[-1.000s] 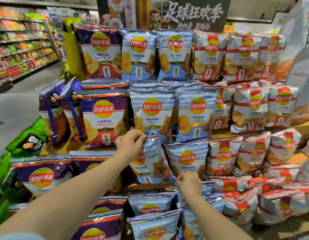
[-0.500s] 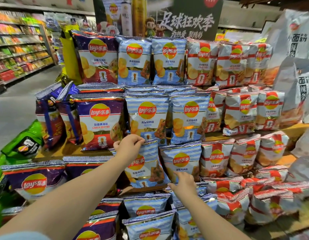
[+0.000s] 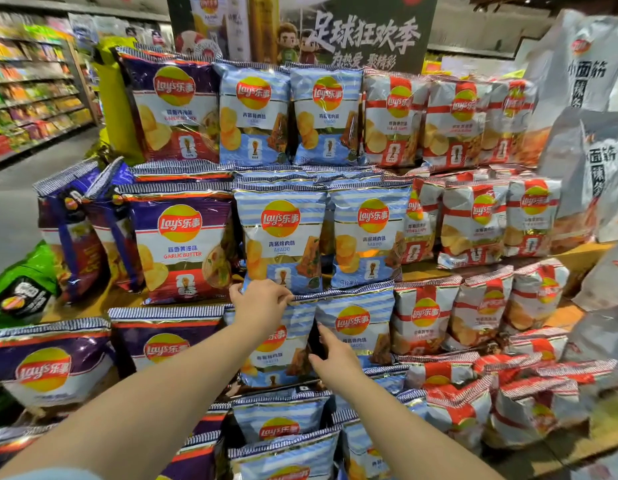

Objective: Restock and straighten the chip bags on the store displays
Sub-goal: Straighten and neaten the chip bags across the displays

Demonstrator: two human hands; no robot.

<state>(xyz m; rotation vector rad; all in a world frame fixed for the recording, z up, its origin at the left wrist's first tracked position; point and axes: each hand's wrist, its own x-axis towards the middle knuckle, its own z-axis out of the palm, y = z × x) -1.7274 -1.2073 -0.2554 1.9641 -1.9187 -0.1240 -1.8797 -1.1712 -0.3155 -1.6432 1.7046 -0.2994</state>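
A light-blue striped chip bag (image 3: 283,344) is standing upright in the third tier of the stepped display (image 3: 574,261), its long axis vertical and its printed front facing the person, beside a matching blue bag (image 3: 356,327) on its right. The left hand (image 3: 261,304) is pinching its crimped top edge, arm outstretched, while the right hand (image 3: 335,358) is reaching forward with fingers loosely spread, touching the bag's lower right side without gripping.

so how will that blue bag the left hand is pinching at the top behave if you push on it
The blue bag looks puffed, so probably light and springy. Its glossy film seems slippery. Standing on its narrow bottom edge, held by the left hand, it may tip toward the right hand.
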